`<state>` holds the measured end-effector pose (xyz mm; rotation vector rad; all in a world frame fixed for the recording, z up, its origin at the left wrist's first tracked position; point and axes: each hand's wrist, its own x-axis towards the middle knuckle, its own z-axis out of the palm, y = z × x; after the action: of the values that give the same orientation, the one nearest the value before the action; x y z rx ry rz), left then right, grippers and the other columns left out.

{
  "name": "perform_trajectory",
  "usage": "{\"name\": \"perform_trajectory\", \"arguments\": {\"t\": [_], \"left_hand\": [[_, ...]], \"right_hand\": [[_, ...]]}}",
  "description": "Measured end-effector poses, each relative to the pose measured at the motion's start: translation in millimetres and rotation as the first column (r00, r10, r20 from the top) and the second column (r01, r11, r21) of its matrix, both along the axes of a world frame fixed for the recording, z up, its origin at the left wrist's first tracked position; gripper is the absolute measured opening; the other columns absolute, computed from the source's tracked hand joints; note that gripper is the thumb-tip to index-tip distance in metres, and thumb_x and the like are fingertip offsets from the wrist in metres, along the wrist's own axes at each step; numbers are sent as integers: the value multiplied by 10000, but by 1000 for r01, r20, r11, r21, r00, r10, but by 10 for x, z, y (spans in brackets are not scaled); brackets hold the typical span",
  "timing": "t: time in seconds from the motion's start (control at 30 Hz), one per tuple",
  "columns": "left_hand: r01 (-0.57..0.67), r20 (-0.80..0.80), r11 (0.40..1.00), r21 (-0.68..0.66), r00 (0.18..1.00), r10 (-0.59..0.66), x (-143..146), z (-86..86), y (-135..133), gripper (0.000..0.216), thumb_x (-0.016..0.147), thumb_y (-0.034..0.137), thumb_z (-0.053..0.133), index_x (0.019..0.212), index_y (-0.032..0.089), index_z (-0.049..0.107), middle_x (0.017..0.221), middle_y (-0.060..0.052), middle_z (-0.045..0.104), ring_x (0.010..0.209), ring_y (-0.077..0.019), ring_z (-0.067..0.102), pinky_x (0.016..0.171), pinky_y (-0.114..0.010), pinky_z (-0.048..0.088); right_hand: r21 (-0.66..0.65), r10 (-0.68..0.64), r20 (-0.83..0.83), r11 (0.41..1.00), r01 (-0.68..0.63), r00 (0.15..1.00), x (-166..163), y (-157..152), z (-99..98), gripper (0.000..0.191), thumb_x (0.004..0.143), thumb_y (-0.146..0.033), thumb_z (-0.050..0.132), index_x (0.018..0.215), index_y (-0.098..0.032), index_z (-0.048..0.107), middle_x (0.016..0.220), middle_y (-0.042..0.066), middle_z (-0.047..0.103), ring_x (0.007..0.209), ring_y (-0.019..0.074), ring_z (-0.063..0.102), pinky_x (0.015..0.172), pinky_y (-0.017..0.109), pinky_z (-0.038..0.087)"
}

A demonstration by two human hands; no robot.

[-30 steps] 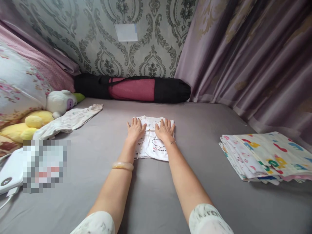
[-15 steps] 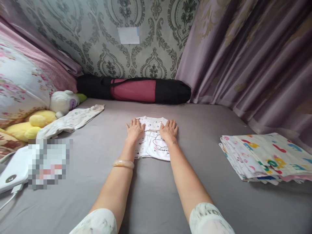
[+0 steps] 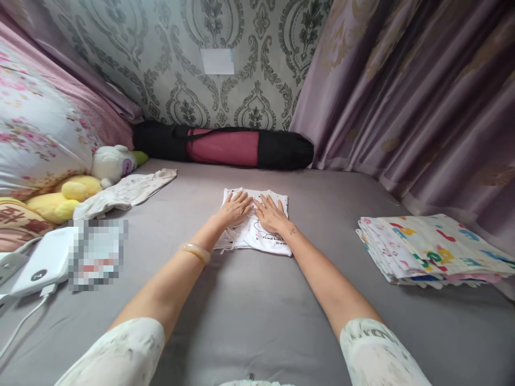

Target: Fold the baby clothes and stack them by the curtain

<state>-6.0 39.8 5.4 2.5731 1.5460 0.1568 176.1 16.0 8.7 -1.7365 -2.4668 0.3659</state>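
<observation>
A small white baby top [image 3: 267,242] with a printed drawing and lettering lies folded on the grey bed sheet [image 3: 225,321]. My left hand [image 3: 235,208] rests flat on its upper left part, fingers spread. Close beside it, my right hand [image 3: 272,214] presses on the top's upper right part, also with fingers stretched out. The two hands nearly meet over the middle of the cloth and cover part of the print. A thin tie shows at the lower left edge of the garment.
To the right lies a stack of folded patterned cloths [image 3: 434,252]. At left are a white power bank [image 3: 46,262] with a cable, a crumpled light garment [image 3: 129,194], plush toys [image 3: 115,163] and a floral pillow [image 3: 36,123]. A black and red roll bag [image 3: 223,147] lies along the wall.
Both hands have moved inward from the garment's sides toward its middle. The outer edges of the top now show beside them. The camera view has shifted slightly.
</observation>
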Motion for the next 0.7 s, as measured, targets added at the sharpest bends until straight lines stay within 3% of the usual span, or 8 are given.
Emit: {"name": "perform_trajectory", "arguments": {"t": [0.2,0.33,0.47,0.6,0.7], "left_hand": [[-26,-44,999,-37,999,25,-28,-170,14,630,1021,480,168,1572,178,218,1636,-108,201,1514,-252,156,1213,-483,117],[-20,-35,999,-47,999,18,-11,-135,7,631,1020,477,170,1567,166,223,1635,-114,209,1513,-257,160,1210,-490,121],[-22,43,1000,-3,999,22,-64,-53,-78,632,1018,471,222,1552,135,231,1618,-156,243,1504,-272,186,1203,-512,134],[91,145,983,158,983,-114,-299,87,-309,586,995,518,319,1442,155,424,1477,-186,443,1373,-307,404,1127,-485,306],[206,215,968,141,948,-233,-540,236,-571,537,958,562,414,1255,151,592,1215,-168,606,1080,-270,597,946,-404,461]], "right_hand": [[11,5,6,1000,-5,1000,6,21,-90,567,1028,-438,189,1571,-284,231,1654,34,149,1518,245,86,1196,556,29],[-12,7,-23,1000,-7,1000,14,35,-70,568,1026,-447,213,1569,-283,238,1654,43,147,1520,245,73,1195,557,6],[-6,-1,-191,1000,-1,982,104,-10,-5,584,1017,-430,283,1564,-227,256,1647,84,168,1518,230,98,1207,511,68],[160,71,-312,987,-21,947,322,-234,46,500,974,-342,424,1450,-192,458,1521,116,431,1413,232,357,1167,430,253],[204,143,-309,976,-82,940,499,-525,72,368,938,-298,508,1279,-205,609,1320,94,602,1245,243,510,1086,419,360]]}}
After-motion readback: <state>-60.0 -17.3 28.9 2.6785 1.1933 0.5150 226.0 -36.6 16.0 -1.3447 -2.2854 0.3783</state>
